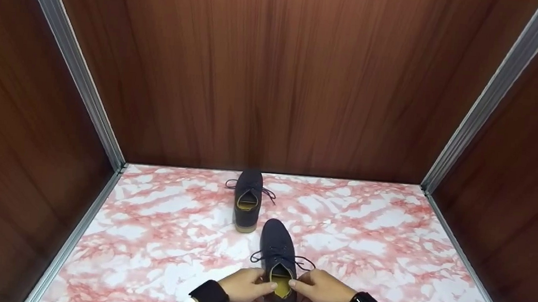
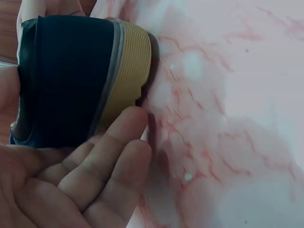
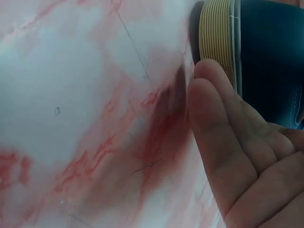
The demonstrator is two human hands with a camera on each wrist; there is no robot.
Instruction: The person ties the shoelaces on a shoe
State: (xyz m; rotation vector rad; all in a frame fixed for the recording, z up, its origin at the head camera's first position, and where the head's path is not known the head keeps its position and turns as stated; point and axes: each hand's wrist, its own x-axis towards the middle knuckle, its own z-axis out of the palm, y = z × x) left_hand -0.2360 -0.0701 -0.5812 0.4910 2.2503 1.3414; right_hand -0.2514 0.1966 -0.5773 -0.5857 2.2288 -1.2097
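Note:
A dark lace-up shoe (image 1: 275,234) stands on the floor in front of me, toe pointing away, with a yellow insole and its laces tied in a bow. My left hand (image 1: 247,285) grips the left side of its opening, thumb over the rim and fingers along the outside. On the opposite side, my right hand (image 1: 322,288) holds the rim the same way. Both wrist views show the heel's tan ridged sole (image 2: 135,52), with fingertips right at its lower edge. The matching shoe (image 1: 249,188) stands farther off, slightly left, untouched.
The floor (image 1: 363,237) has a pink and white marbled pattern. A brown wood-grain panel (image 1: 275,73) rises close behind the far shoe's toe. Similar panels flank both sides, joined by grey metal corner posts (image 1: 75,61).

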